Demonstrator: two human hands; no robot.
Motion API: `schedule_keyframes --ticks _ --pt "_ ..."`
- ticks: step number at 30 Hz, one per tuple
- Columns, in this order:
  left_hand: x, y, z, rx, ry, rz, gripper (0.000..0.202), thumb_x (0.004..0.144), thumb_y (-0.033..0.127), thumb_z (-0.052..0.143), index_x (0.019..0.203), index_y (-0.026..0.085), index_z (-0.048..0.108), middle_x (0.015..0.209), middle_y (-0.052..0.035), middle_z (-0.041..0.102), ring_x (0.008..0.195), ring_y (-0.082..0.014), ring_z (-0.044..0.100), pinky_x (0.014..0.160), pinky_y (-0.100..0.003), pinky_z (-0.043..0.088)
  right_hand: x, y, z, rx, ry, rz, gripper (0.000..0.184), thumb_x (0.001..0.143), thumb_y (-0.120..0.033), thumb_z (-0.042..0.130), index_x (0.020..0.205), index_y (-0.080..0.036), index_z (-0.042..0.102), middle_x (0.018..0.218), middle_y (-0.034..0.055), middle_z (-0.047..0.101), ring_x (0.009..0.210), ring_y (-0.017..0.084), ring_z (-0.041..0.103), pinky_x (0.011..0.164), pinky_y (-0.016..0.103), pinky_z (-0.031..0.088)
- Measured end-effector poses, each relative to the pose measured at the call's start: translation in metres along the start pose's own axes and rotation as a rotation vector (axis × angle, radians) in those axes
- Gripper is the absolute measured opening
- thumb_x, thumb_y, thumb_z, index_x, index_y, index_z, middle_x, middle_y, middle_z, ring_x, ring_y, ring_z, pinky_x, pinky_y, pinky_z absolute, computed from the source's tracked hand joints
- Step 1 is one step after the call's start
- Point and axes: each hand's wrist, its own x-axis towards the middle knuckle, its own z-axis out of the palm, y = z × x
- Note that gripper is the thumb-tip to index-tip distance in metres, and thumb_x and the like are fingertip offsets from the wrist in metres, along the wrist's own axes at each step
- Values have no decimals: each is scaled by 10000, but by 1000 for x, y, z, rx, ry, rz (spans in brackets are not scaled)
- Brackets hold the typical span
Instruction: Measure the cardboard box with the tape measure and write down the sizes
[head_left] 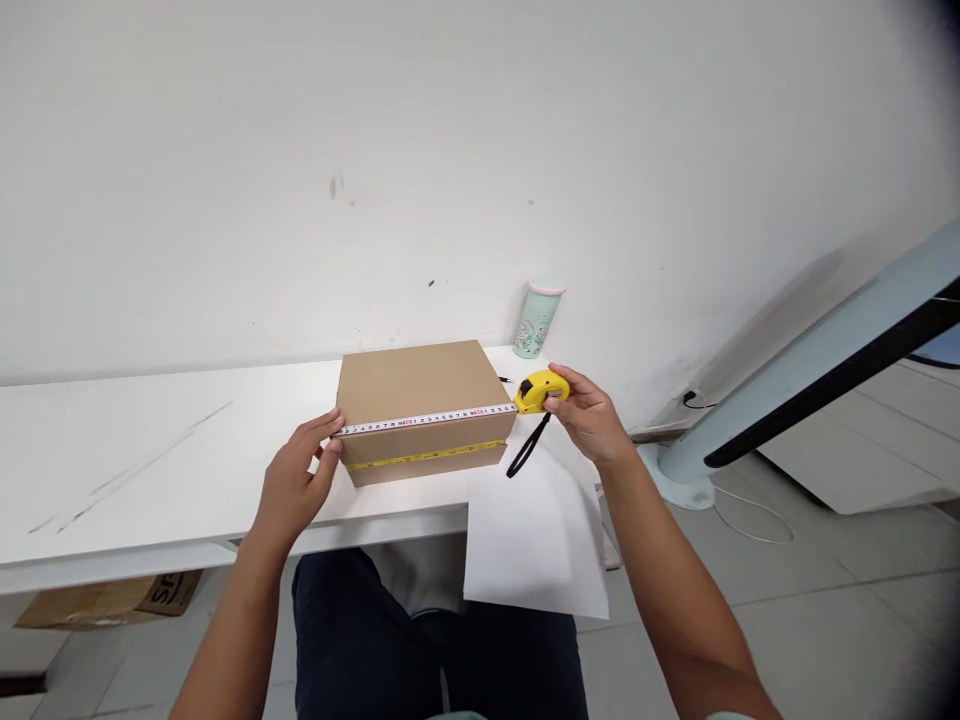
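Observation:
A brown cardboard box (420,378) sits on the white table. Along its top front edge runs the white blade of a tape measure (534,390), drawn out from a yellow case with a black wrist strap hanging down. My right hand (592,415) grips that case just off the box's right corner. At the left corner my left hand (306,468) pinches the blade's end against the box, thumb on the front face. A strip of yellow tape with markings (427,455) crosses the front face lower down.
White paper (536,545) hangs over the front edge of the table (150,450). A pale green tumbler (534,322) stands by the wall, with a pen (506,379) near the box. To the right rises a tower fan (810,370). Another carton (112,598) lies under the table.

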Motion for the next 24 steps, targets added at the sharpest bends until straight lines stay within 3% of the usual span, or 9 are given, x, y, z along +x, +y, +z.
schedule_keyframes --ticks 3,7,10,12,14,18,21,24 --pt "3 1 -1 106 2 31 366 981 465 517 1250 263 662 1380 -44 657 918 -199 716 780 -370 611 -4 -7 1 -66 -3 -30 511 674 -379 912 1155 -361 741 1082 6 736 1005 200 674 873 368 579" --pt "9 -5 -2 124 103 167 269 998 402 512 1111 277 723 1196 -25 755 1066 -226 702 927 -422 558 -12 -23 10 -151 -3 -93 486 728 -352 881 1187 -345 720 1158 22 723 1072 224 671 927 406 575" --pt "5 -3 -6 171 245 225 226 986 344 535 1087 291 730 1098 -21 782 1049 -227 705 964 -441 529 -23 -36 25 -164 -38 -124 480 725 -376 881 1174 -334 715 1150 39 729 1076 249 680 916 419 592" --pt "-2 12 -7 205 321 305 215 958 298 578 1119 296 719 1080 -24 784 1039 -230 703 959 -438 525 -33 -41 38 -150 -72 -131 490 727 -389 881 1182 -333 710 1152 48 729 1074 254 685 903 405 604" --pt "-12 36 -3 228 325 451 249 921 243 628 1149 310 701 1067 -9 786 1019 -221 704 956 -425 519 -48 -45 51 -152 -123 -122 512 738 -382 878 1216 -336 701 1173 53 720 1067 250 689 885 376 612" --pt "-21 87 22 231 302 688 263 887 200 669 1119 324 686 1004 37 794 921 -178 714 981 -389 485 -76 -46 71 -249 -250 -122 521 794 -339 842 1289 -366 681 1235 54 670 1093 235 671 884 333 610" --pt "-18 105 45 207 272 685 252 920 242 627 1161 295 676 1027 15 792 932 -173 711 1051 -382 434 -85 -46 76 -312 -284 -134 513 832 -341 806 1322 -380 661 1242 58 645 1095 227 661 886 333 611" --pt "-13 111 61 230 124 591 454 958 426 566 1367 231 584 1283 -84 715 1164 -249 656 1190 -464 289 -86 -47 68 -332 -224 -116 492 837 -366 797 1312 -358 669 1242 62 649 1099 234 658 897 345 607"
